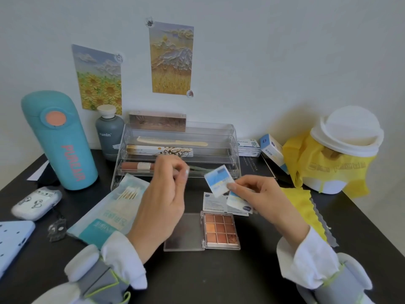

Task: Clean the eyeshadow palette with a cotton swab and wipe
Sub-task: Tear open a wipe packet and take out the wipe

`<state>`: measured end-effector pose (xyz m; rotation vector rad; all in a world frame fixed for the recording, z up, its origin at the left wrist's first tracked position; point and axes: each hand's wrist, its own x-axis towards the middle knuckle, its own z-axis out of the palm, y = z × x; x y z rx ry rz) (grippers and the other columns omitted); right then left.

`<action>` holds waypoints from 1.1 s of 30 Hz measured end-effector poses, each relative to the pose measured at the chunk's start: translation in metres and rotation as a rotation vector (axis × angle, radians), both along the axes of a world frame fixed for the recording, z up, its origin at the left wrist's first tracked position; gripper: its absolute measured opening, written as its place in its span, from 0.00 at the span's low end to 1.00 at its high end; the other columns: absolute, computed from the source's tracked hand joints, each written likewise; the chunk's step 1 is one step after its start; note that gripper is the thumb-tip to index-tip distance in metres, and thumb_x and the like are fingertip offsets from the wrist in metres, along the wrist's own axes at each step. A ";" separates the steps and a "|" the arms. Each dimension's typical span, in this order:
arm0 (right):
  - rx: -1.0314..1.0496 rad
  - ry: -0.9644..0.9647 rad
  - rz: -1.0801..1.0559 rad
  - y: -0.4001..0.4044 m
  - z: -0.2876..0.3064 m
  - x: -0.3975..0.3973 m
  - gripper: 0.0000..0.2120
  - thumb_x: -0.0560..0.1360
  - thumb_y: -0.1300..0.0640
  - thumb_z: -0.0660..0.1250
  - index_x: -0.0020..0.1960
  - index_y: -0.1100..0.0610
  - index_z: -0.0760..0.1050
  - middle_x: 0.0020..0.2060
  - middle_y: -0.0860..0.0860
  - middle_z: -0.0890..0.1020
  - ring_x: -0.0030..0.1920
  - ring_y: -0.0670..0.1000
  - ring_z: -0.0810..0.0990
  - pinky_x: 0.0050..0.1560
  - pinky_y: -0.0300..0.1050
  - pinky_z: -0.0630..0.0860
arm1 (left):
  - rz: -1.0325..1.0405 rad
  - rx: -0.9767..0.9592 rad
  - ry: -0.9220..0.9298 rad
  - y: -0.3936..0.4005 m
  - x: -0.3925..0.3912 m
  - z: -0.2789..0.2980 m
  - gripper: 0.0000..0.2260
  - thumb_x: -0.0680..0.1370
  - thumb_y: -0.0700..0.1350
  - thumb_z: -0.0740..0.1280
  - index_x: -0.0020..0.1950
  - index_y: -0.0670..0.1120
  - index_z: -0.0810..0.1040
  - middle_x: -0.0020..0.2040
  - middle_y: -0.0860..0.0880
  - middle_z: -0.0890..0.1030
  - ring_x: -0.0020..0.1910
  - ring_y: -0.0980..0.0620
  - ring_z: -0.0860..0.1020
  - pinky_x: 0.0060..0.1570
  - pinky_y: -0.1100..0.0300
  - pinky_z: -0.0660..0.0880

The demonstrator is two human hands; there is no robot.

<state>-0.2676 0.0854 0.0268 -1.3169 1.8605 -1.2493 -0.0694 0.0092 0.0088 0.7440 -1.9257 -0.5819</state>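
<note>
Lying open, palette (pixel 220 231) below right hand (pixel 260 195)

Two hands (pixel 162 194), two wall pictures (pixel 97 77), one palette (pixel 220 230) (nine pans), one comb (pixel 171 141).

Black desk (pixel 219 277), pretty crowded. Open eyeshadow palette (pixel 202 231) lies flat just below both hands, with a wipe packet (pixel 215 204) under the right hand. Cotton swab bag (pixel 109 211) sits left of the left hand, teal bottle (pixel 59 139) further left. Clear organizer (pixel 175 150) behind the hands, white bin (pixel 341 150) far right.
</note>
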 end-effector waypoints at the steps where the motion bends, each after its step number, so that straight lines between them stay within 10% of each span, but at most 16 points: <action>1: 0.075 0.051 -0.001 0.000 -0.002 -0.004 0.08 0.73 0.56 0.72 0.43 0.62 0.83 0.41 0.62 0.85 0.36 0.47 0.78 0.32 0.31 0.71 | 0.062 -0.009 0.018 -0.003 0.002 0.002 0.08 0.81 0.49 0.55 0.55 0.46 0.68 0.52 0.53 0.70 0.46 0.55 0.75 0.42 0.59 0.76; 11: -0.006 0.274 -0.223 0.001 -0.006 -0.011 0.07 0.71 0.52 0.73 0.40 0.56 0.81 0.30 0.52 0.82 0.28 0.44 0.79 0.30 0.38 0.72 | 0.088 -0.198 -0.356 -0.004 0.001 -0.010 0.07 0.81 0.47 0.60 0.49 0.50 0.77 0.49 0.56 0.75 0.48 0.54 0.73 0.48 0.56 0.73; 17: -0.208 -0.159 0.078 0.002 -0.003 0.021 0.07 0.73 0.59 0.69 0.46 0.62 0.76 0.33 0.56 0.84 0.28 0.51 0.81 0.25 0.39 0.73 | -0.116 0.230 -0.116 0.010 -0.005 -0.003 0.15 0.75 0.59 0.62 0.55 0.54 0.80 0.48 0.61 0.80 0.51 0.62 0.77 0.46 0.69 0.75; 23: -0.287 -0.005 0.124 0.003 -0.009 0.031 0.03 0.72 0.59 0.73 0.41 0.53 0.80 0.40 0.49 0.83 0.42 0.48 0.81 0.47 0.47 0.77 | -0.184 0.379 0.086 0.008 -0.002 -0.001 0.09 0.75 0.50 0.68 0.51 0.49 0.84 0.46 0.56 0.85 0.51 0.56 0.82 0.46 0.58 0.81; 33: -0.247 -0.138 0.227 0.003 -0.007 0.027 0.04 0.71 0.66 0.71 0.44 0.60 0.77 0.39 0.50 0.82 0.42 0.46 0.81 0.43 0.38 0.78 | -0.298 0.493 0.013 0.010 -0.001 -0.002 0.09 0.75 0.51 0.69 0.51 0.50 0.85 0.45 0.55 0.86 0.51 0.56 0.83 0.46 0.54 0.82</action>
